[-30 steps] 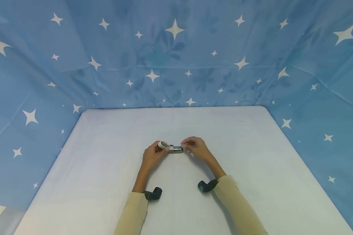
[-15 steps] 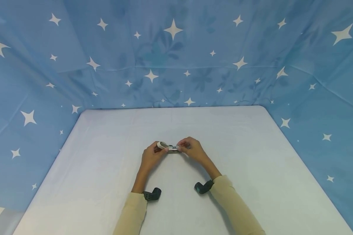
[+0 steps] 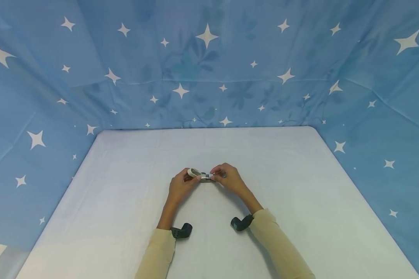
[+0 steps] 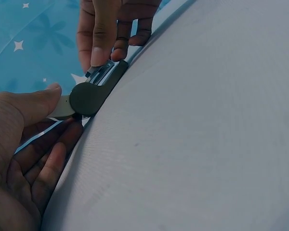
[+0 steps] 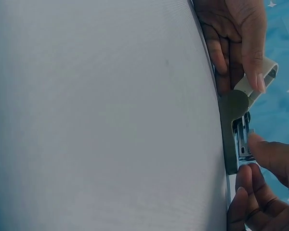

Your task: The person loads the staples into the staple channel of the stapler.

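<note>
A small stapler-like device (image 3: 205,179) lies at the middle of the white table, between both hands. Its pale hollow arm (image 5: 268,72) is swung up from a dark grey base (image 5: 227,139) with a round hinge. My left hand (image 3: 179,187) grips the pale arm near the hinge, thumb on top. My right hand (image 3: 232,181) pinches the far end of the metal tray (image 5: 242,136) between thumb and fingers. In the left wrist view, the thumb of my right hand (image 4: 99,31) hides part of the metal tray.
The white table (image 3: 125,155) stretches around the hands. A blue curtain (image 3: 143,50) with white stars stands along its back and sides. Each wrist wears a black camera (image 3: 183,231), below the cuffs of beige sleeves (image 3: 158,248).
My right hand has moved slightly left onto the device's metal end since a second ago. My left hand has kept its hold, nearly still.
</note>
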The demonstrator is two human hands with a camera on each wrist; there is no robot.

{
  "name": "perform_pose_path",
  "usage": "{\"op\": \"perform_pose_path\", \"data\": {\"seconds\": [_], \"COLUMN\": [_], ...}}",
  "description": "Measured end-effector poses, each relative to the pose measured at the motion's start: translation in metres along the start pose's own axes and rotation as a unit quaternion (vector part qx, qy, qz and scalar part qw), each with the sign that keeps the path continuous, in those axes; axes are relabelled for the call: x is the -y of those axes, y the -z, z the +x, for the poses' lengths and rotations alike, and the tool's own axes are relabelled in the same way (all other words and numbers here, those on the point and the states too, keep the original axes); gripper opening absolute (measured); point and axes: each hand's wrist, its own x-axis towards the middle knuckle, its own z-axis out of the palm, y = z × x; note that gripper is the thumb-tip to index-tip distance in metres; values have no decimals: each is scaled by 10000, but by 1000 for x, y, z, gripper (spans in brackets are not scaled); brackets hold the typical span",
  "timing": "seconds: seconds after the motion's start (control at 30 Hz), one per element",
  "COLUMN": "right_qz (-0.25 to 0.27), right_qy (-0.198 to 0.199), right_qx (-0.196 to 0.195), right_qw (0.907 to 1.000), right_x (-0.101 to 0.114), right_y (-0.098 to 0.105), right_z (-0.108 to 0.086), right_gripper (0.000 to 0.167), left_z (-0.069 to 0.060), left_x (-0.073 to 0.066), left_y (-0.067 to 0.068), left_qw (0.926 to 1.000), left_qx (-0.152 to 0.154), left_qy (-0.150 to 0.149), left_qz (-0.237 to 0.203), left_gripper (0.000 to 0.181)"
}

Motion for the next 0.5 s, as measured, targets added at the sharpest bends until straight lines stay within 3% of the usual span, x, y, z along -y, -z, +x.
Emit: {"op": "perform_pose_path", "data": {"seconds": [0.5], "right_qz": [-150], "right_qy": [-139], "right_qx": [179], "right_qw": [9996], "right_x": [1], "right_y": [1], "right_z": [1], "right_gripper": [12], "left_z": [1], "left_x": [1], "left_y": [-1], "left_qw": [10000], "left_qx": [-9], "left_qy": [-26], "left_qz": [23], "left_gripper": [33]}}
